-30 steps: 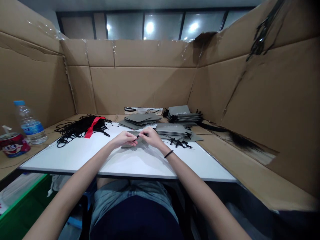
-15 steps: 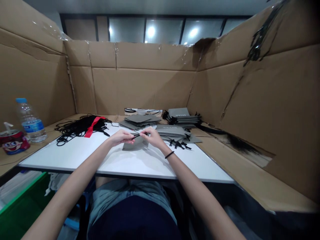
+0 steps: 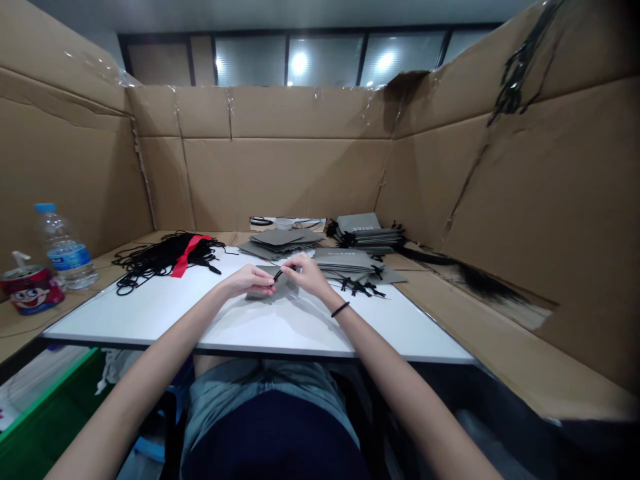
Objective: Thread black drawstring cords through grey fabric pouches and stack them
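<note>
My left hand [image 3: 254, 280] and my right hand [image 3: 303, 272] pinch a short stretch of black cord [image 3: 277, 275] between them, just above the white tabletop. Under my fingers lies a grey card-like pouch [image 3: 270, 290], partly hidden by both hands; whether the cord is joined to it I cannot tell. To the right of my right hand sits a stack of grey pieces [image 3: 345, 261] with black knotted cords at their edge. Farther left is a heap of black cords [image 3: 150, 257] bound with a red ribbon [image 3: 186, 257].
Behind my hands is a pile of plain grey pieces [image 3: 285, 240]; another corded stack [image 3: 370, 232] stands at back right. A water bottle [image 3: 70, 257] and a red can [image 3: 33, 290] are at far left. Cardboard walls [image 3: 270, 173] surround the white table [image 3: 150, 320].
The black cord between my fingers has turned from nearly level to a steeper slant. My left hand has shifted slightly right, and the whole view has moved a little.
</note>
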The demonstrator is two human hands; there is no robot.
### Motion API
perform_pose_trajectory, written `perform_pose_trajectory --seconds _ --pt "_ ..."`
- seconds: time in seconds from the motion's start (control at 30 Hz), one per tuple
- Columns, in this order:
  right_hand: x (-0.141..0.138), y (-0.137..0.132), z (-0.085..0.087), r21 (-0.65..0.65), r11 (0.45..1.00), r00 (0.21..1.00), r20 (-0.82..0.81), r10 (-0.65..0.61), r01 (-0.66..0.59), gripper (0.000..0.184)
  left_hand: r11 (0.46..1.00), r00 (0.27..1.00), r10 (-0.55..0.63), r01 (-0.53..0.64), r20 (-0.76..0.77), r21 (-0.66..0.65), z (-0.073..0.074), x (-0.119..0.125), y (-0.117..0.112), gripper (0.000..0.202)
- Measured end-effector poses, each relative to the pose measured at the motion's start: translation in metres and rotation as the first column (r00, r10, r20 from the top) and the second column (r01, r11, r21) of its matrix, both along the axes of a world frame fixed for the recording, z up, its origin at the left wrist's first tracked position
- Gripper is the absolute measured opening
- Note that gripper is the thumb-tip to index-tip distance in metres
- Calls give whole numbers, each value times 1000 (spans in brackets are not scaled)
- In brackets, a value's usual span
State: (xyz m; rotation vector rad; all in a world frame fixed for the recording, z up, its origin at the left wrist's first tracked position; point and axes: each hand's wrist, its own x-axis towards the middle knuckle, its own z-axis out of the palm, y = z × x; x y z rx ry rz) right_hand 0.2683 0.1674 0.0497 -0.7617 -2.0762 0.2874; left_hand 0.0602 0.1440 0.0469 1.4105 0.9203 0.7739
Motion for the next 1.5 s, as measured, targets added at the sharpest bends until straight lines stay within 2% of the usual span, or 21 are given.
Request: perform_pose_trajectory --seconds 0.1,0.17,0.3,0.43,0.63,0.77,0.9,0.97,1.03,1.13,1.2,1.3,1.4,1.5 --pt "1 0 0 7 1000 1000 8 0 0 15 999 1000 23 -22 19 -36 3 6 1 45" --pt "2 0 1 8 1000 1000 10 -11 10 14 1000 1000 3 -2 26 -12 3 10 3 47" --pt "4 0 1 15 999 1000 7 -28 28 14 995 999 -40 39 12 88 0 12 6 37" --pt "4 2 1 15 1000 1000 17 -19 18 15 996 999 -42 41 10 73 0 9 4 31" --pt "5 6 0 -8 999 999 -30 31 -31 16 994 976 -105 102 190 27 7 7 -3 31" --pt "3 6 -2 -2 998 998 -25 63 -63 21 995 952 -54 26 301 96 5 12 -2 30" --pt "-2 5 -5 23 996 996 -23 85 -84 19 975 951 11 -79 309 209 2 17 0 36" --pt "-4 3 -5 47 995 997 8 82 -82 19 938 973 21 -98 229 333 1 20 -1 39" --pt "-6 2 -5 55 995 996 39 78 -80 20 876 993 51 -96 107 473 1 22 -3 40" --pt "-7 1 -4 51 997 998 44 49 -51 16 764 986 164 -117 -15 634 0 24 -4 39" --pt "-8 1 -4 54 998 999 42 23 -25 14 715 970 232 -122 -69 688 -1 24 -4 36" --pt "-8 2 -6 58 998 999 49 12 -15 14 638 930 323 -79 -173 766 -2 23 -4 29" --pt "-8 1 -8 60 998 999 52 16 -19 21 521 856 430 24 -286 854 -1 23 -6 20" --pt "-8 0 -10 50 999 999 41 18 -20 29 442 798 485 130 -358 888 0 24 -10 17"
